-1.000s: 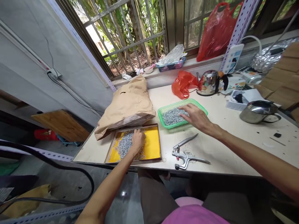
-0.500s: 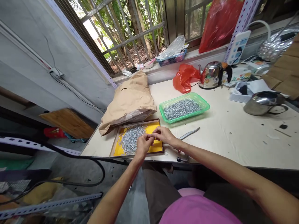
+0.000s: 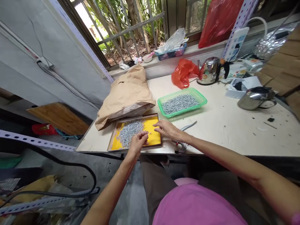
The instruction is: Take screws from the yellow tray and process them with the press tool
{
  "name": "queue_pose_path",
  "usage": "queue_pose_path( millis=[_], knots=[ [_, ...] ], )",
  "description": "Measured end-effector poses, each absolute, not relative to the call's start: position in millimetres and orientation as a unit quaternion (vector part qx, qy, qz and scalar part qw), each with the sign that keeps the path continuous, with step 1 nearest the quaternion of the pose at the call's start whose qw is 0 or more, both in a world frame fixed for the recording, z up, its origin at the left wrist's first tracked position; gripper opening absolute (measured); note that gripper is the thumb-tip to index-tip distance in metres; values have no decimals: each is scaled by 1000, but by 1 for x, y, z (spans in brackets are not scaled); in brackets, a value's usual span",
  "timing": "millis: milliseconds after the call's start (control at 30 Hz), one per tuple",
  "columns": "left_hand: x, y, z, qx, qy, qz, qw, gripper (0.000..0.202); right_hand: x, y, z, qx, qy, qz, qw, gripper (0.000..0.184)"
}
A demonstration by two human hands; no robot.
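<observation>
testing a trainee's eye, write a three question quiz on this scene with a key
1. True or false: the rectangular green plastic basket holds small silver metal pieces.
2. Which lies directly behind the shallow yellow-lined tray: A red plastic bag, B large brown paper sack, C shiny steel kettle?
3. Fill in: the person's bare ____ forearm partly hides the grey metal pliers.

Key: 1 true; 2 B; 3 right.

Tray (image 3: 150,123) at near edge of surface (image 3: 222,134), left part; loose parts (image 3: 128,133) heaped toward its left side. Sack (image 3: 128,93) just behind tray. Basket (image 3: 169,117) right of sack, behind and right of tray; second parts pile (image 3: 180,104) inside. Pliers (image 3: 189,125) right of tray, before basket. Plastic bag (image 3: 184,73) behind basket; kettle (image 3: 209,71) right of bag. Pot (image 3: 254,99) farther right, nearer than kettle.
</observation>
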State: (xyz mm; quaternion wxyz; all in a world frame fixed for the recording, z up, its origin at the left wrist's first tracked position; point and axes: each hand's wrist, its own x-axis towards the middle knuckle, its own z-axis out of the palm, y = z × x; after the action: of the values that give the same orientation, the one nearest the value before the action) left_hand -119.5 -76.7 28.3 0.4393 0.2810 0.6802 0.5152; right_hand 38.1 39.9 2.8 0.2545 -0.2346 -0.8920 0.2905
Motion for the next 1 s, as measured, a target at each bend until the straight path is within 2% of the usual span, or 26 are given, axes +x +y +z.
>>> queue_pose_path(
  millis=[233,367,667,1000],
  knots=[
    [-53,-77,26,338,647,413,544,35,161,22,-7,-307,-909,220,175,28],
    [-33,-64,11,363,672,338,550,28,203,1,-22,-331,-910,198,150,25],
    [-24,-45,-3,429,716,193,515,22,210,-10,-32,-362,-903,163,165,20],
    [-30,-25,4,466,692,68,548,34,208,-8,-38,-370,-904,146,154,23]
  ],
)
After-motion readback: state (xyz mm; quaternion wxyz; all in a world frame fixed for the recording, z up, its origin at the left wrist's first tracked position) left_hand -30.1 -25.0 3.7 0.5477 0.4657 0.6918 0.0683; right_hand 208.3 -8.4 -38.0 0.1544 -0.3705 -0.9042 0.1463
